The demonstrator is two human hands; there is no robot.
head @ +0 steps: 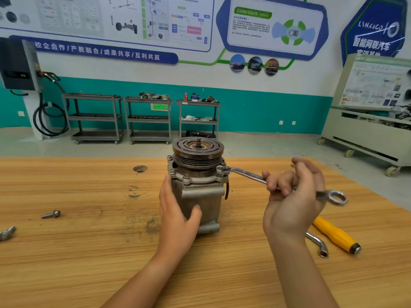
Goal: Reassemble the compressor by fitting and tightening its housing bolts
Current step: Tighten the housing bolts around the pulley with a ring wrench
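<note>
The grey compressor [201,192] stands upright in the middle of the wooden table [89,252], its grooved pulley [198,150] on top. Several bolts sit in its upper flange, one of them [186,178] at the front. My left hand [175,214] grips the housing's left and front side, thumb across the front. My right hand [293,196] holds the shank of a double ring spanner [246,174], fingers curled round it. The spanner's far ring sits over the bolt at the flange's right corner [220,169]; its free ring [338,196] sticks out to the right of my hand.
A loose bolt [51,214] lies on the table at the left, and another metal part [6,233] near the left edge. A yellow-handled screwdriver [335,235] and an L-shaped socket wrench [318,243] lie at the right. A hole [140,168] marks the tabletop. Shelf carts [146,118] stand by the wall.
</note>
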